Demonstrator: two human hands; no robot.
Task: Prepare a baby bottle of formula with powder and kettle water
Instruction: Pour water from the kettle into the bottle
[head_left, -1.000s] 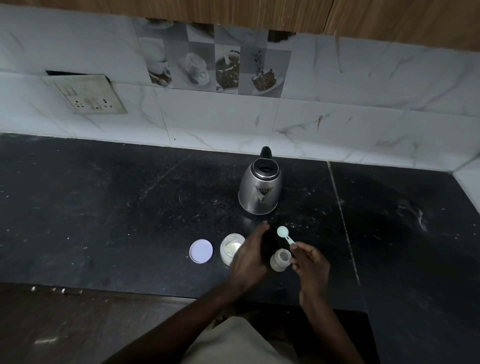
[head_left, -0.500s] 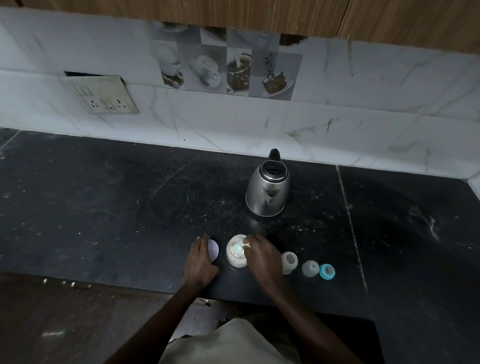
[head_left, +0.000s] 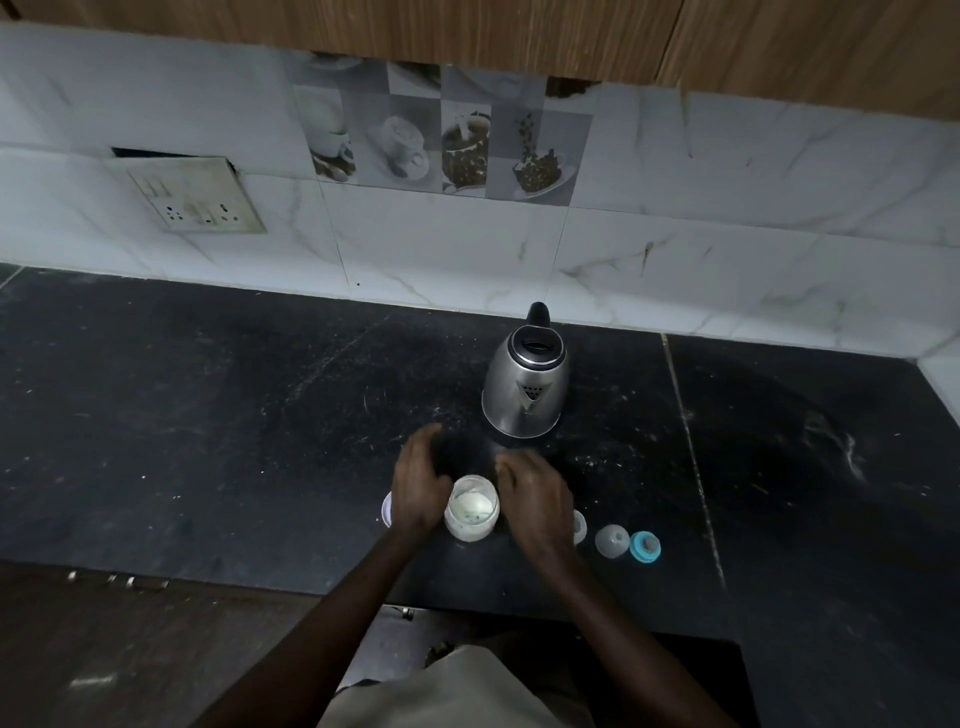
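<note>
Both apart, left hand (head_left: 418, 488) and right hand (head_left: 537, 501) flank the open powder jar (head_left: 471, 510) near the countertop's (head_left: 208, 415) front edge, grip unclear; bottle (head_left: 581, 526) sits uncapped, kettle (head_left: 524, 387) pour likely remaining.

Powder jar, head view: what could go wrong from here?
The open powder jar stands between the left hand and right hand; a bump could tip it and spill powder. The bottle sits half hidden behind the right hand, so a sweep may topple it. The kettle is close ahead, possibly hot.
</note>
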